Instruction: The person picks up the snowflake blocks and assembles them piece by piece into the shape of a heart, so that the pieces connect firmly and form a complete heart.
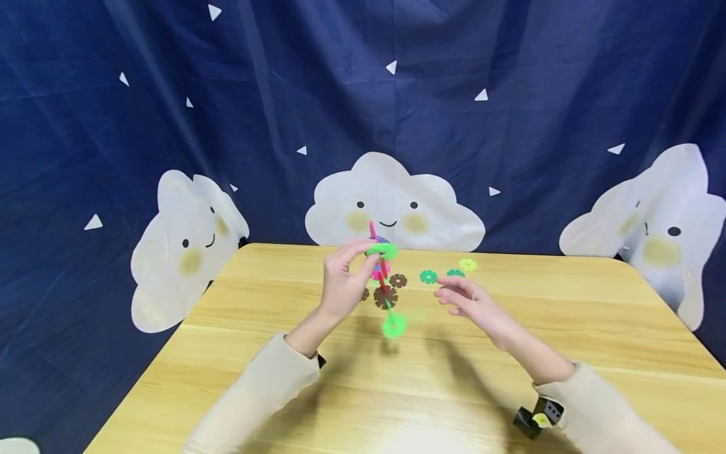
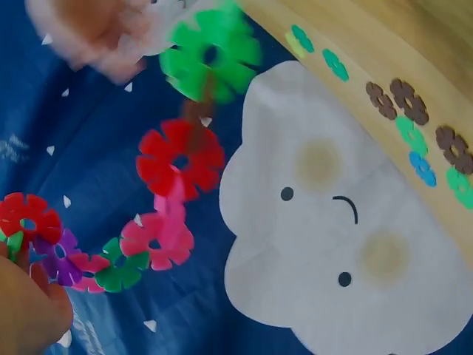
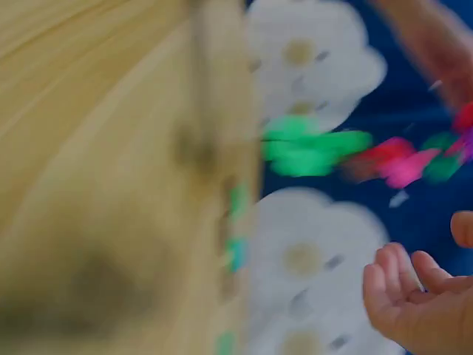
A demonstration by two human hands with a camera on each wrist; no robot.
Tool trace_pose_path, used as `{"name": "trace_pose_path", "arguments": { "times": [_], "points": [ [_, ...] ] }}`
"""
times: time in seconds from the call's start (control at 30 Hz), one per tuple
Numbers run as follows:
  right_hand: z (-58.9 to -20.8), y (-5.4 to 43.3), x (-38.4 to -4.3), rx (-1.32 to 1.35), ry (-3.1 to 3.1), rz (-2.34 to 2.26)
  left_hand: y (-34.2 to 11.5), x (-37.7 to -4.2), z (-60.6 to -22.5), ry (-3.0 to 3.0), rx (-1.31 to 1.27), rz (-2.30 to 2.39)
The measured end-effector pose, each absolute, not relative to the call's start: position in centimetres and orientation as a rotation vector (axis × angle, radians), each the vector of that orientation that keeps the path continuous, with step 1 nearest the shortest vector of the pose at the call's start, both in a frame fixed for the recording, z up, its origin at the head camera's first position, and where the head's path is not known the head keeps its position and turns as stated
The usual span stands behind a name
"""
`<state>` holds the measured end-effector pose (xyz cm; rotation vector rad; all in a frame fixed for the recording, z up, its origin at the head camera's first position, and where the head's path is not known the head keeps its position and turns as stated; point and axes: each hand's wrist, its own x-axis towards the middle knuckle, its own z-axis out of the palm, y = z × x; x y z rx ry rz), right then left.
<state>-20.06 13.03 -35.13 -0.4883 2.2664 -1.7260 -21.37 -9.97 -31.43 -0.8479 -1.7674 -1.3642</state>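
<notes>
From my raised left hand (image 1: 343,284) hangs a chain of interlocking flower-shaped plastic discs. Thumb and fingers pinch its upper end, near a red disc (image 2: 29,220) and a purple disc (image 2: 60,257). Lower along the chain come pink, dark green, red and brown discs. A bright green disc (image 1: 394,326) dangles at the bottom, blurred. My right hand (image 1: 471,309) is held above the table to the right of the chain, apart from it. In the right wrist view its fingers (image 3: 392,277) are loosely bent around nothing.
Loose discs lie on the wooden table (image 1: 567,315) behind the hands: brown (image 1: 399,280), teal (image 1: 428,277), yellow (image 1: 467,265) and blue (image 2: 423,168) among them. A dark blue curtain (image 1: 272,82) with white clouds stands behind the table.
</notes>
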Motion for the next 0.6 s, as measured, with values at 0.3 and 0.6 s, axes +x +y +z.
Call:
{"name": "trace_pose_path", "arguments": {
  "times": [0.3, 0.6],
  "points": [
    [-32.2, 8.8, -18.8, -0.901, 2.590, -1.778, -6.6, -21.3, -31.6, -1.845, -0.892, -1.245],
    [-33.1, 9.5, -20.5, -0.684, 2.463, -1.897, -7.0, -22.1, -30.4, -1.989, -0.837, -1.091]
  ]
}}
